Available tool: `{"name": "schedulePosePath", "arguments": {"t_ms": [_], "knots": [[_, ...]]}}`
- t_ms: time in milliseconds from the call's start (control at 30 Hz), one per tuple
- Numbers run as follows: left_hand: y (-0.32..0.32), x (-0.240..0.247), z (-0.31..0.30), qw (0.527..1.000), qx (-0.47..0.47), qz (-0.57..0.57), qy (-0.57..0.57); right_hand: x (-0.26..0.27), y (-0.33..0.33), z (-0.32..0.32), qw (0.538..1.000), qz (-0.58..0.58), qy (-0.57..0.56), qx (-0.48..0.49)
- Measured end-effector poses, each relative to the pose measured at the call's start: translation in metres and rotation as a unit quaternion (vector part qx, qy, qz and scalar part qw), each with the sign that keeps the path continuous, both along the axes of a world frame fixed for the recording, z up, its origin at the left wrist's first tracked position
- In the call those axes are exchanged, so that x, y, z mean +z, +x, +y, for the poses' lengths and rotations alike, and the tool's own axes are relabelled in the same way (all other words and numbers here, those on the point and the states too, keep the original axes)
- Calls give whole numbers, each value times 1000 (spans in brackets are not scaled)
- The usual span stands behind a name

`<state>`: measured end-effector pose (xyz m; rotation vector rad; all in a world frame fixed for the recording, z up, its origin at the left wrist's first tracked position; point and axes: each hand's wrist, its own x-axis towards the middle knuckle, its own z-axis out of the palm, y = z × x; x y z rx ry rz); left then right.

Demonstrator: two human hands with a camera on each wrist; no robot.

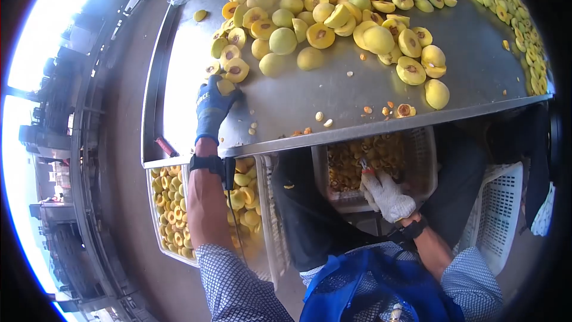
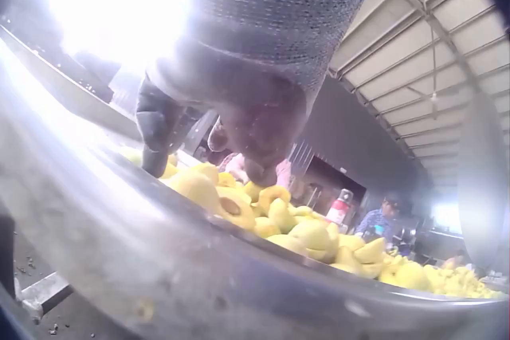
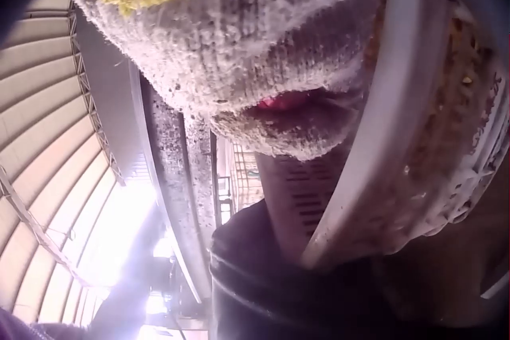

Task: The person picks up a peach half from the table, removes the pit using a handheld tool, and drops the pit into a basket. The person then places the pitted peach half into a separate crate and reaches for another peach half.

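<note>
My left hand [image 1: 215,107], in a blue glove, reaches over the near left part of the metal table. Its thumb and fingers close around a yellow peach half [image 1: 225,87] at the edge of the peach pile [image 1: 322,9]. In the left wrist view the gloved fingers [image 2: 155,129] point down at the peaches [image 2: 311,232]. My right hand [image 1: 384,197], in a white knit glove, grips a red-handled tool [image 1: 367,170] with a metal tip, above a basket of brown and orange scraps [image 1: 381,149]. In the right wrist view only a bit of red handle [image 3: 285,102] shows between the fingers.
The metal table [image 1: 286,101] has a raised rim; pits and scraps lie near its front. Baskets of peach halves [image 1: 170,209] stand below left, and a white basket [image 1: 500,214] at right. A red-handled object [image 1: 166,146] lies at the left corner. More halves [image 1: 506,12] lie far right.
</note>
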<state>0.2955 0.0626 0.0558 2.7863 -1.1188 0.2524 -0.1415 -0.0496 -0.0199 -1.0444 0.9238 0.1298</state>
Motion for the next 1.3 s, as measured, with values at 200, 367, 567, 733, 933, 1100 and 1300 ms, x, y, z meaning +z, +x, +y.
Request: {"name": "schedulePosePath", "arguments": {"t_ms": [200,367,567,733,933,1100,1300], "knots": [[-74,27,30,737,-68,494,-456,22,-3,-3,998,-10,-64,12],[-196,23,26,507,-105,611,-599,68,19,-4,944,-89,-289,133],[-269,3,-11,464,-58,648,-601,96,16,1,909,-115,-386,108],[-294,-15,-24,587,-67,593,-547,105,14,0,910,-101,-386,111],[-302,-31,-33,674,-61,511,-530,97,16,1,923,-63,-371,85],[-298,-45,-34,708,-65,482,-513,83,19,6,929,-64,-358,72],[-300,-41,-37,729,-55,453,-510,74,19,2,933,-94,-332,104]]}}
